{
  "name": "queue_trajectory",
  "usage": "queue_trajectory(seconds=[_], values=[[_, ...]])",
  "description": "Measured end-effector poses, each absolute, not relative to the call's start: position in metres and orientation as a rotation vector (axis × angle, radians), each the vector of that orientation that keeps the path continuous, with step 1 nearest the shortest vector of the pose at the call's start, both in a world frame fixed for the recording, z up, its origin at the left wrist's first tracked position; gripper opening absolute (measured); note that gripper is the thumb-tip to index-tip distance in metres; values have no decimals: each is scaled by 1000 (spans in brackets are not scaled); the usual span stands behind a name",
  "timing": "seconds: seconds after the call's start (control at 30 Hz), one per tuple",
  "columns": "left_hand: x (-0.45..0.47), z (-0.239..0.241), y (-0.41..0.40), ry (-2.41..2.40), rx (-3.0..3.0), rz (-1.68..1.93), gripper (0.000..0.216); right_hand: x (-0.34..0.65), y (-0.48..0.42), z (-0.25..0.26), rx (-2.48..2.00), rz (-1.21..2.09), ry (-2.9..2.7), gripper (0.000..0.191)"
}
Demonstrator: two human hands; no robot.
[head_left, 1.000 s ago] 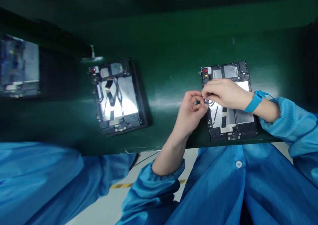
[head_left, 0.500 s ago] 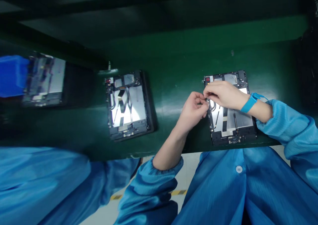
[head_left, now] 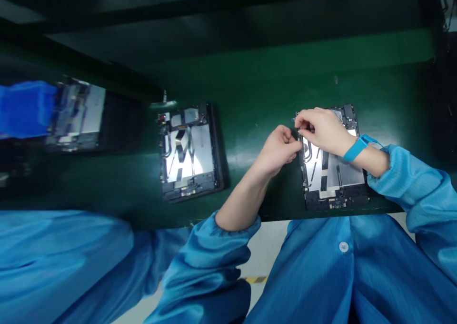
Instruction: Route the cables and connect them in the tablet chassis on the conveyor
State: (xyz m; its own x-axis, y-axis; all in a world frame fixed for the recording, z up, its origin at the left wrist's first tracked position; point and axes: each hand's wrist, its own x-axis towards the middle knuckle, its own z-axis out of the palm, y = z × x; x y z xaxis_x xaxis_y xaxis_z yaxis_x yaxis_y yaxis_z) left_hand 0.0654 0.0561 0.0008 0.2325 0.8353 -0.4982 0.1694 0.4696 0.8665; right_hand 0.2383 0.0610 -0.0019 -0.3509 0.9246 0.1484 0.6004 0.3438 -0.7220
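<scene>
The left hand's fingers (head_left: 295,146) are bent inward, thumb and forefinger drawn close together at the left edge of the right-hand opened device (head_left: 333,171); whether they pinch some small part, I cannot tell. The right hand (head_left: 325,129) arches over the far left part of the same device, its forefinger curled toward the thumb with a narrow gap between; whether anything is held there is too small to tell. The left hand (head_left: 278,151) comes in from the near left, mostly over the counter (head_left: 250,114).

The device lies flat near the counter's near edge, on the right, showing a silvery panel, a dark strip (head_left: 324,174) and black parts along its near end. A blue wristband (head_left: 356,147) circles the right wrist, beside a blue sleeve (head_left: 410,176).

Farther left, well apart from the hands, a second opened device (head_left: 200,147) lies on the counter. Beyond it, at the far left, are a blurred third device (head_left: 91,109) and a blue bin (head_left: 34,108). On the near left is another person's blue garment (head_left: 60,267); below the counter's edge, pale floor (head_left: 267,248) shows yellow-and-black tape (head_left: 255,280).
</scene>
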Motion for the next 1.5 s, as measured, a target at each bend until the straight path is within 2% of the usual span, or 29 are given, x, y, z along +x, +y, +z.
queue_trajectory(seconds=[0.3, 0.53, 0.77, 0.9, 0.97, 1.03, 1.2, 1.33, 1.5], values=[[67, -6, 72, 1168, 998, 683, 42, 239, 62, 4, -1477, 859, -1923, 29], [68, -12, 70, 1210, 1046, 680, 42, 243, 62, -4, -1469, 828, -1914, 27], [88, -12, 69, 1332, 1018, 691, 39, 255, 47, 3, -1325, 423, -1849, 26], [83, -8, 59, 1374, 1177, 700, 23, 282, 12, 15, -1478, 263, -1702, 27], [73, -4, 44, 1390, 1377, 692, 21, 300, -14, 12, -1621, 330, -1555, 41], [67, -1, 25, 1365, 1591, 646, 30, 317, -39, 4, -1720, 527, -1367, 55], [76, 0, -14, 1352, 1706, 560, 51, 330, -80, -7, -1758, 940, -1169, 62], [76, 0, -14, 1276, 1519, 747, 60, 312, -81, -1, -1703, 1008, -1176, 68], [40, -3, 7, 1276, 1401, 860, 62, 285, -58, -8, -1573, 1088, -1236, 62]])
